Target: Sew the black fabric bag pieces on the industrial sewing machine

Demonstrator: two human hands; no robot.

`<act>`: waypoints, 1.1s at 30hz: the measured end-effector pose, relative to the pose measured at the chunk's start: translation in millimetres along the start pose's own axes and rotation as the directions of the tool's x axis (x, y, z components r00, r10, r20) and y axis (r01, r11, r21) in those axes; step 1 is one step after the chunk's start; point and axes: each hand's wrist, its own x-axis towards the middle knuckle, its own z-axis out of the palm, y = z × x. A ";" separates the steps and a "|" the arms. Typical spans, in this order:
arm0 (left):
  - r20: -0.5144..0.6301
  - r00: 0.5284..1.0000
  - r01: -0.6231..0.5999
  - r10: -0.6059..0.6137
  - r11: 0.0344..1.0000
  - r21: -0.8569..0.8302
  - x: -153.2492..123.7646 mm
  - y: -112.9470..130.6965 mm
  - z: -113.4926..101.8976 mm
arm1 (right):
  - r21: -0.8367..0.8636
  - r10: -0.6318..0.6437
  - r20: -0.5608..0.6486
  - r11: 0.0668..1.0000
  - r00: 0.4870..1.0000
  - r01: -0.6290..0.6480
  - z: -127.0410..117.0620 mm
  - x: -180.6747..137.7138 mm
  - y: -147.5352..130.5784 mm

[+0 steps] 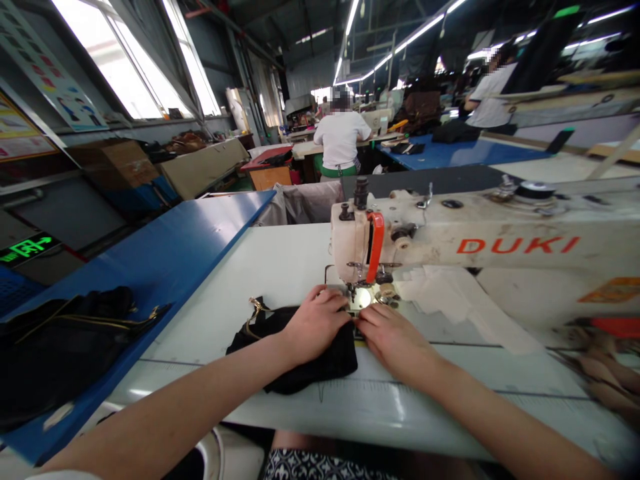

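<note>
A black fabric bag (310,368) with a gold-coloured zip and a gold metal clasp (257,305) lies on the sewing machine's table, its right edge near the needle. Over its top is my left hand (320,321), fingers bent together and gripping the cloth just left of the presser foot. My right hand (389,333) is closed in a pinch at the bag's right edge, close to the other hand's fingertips; what lies between those fingers is mostly hidden. Just beyond both hands stands the head of the white sewing machine (415,230), its lamp lighting the needle plate (361,298).
White cloth or paper pieces (465,300) lie under the machine arm. On the left, a blue table (200,227) carries black zipped bags (70,340). Brown straps (607,373) sit at the right edge. Two people in white tops work farther back.
</note>
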 end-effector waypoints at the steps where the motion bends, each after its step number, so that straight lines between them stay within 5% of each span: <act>1: 0.044 0.998 -0.047 0.047 0.999 0.010 -1.7 -0.4 -2.7 | 0.005 -0.004 -0.005 1.000 1.000 0.004 -0.5 0.0 0.2; 7: 0.064 0.998 0.024 -0.010 0.973 -0.228 -7.0 -8.3 -1.6 | 0.025 -0.001 0.020 1.000 1.000 0.001 -3.7 0.3 1.0; 14: -0.017 0.928 0.318 -0.373 0.812 -0.490 1.7 -10.5 14.5 | 0.034 0.021 -0.016 0.999 1.000 -0.020 -3.1 1.1 -0.9; 21: 0.073 0.831 0.555 -0.552 0.809 -0.193 8.1 -4.7 9.6 | -0.001 0.012 -0.019 1.000 1.000 -0.013 0.5 1.7 -1.1; 33: 0.403 0.683 0.650 -0.609 0.759 0.045 36.9 -1.6 -21.3 | -0.020 -0.006 -0.025 1.000 1.000 0.005 1.9 -0.4 0.2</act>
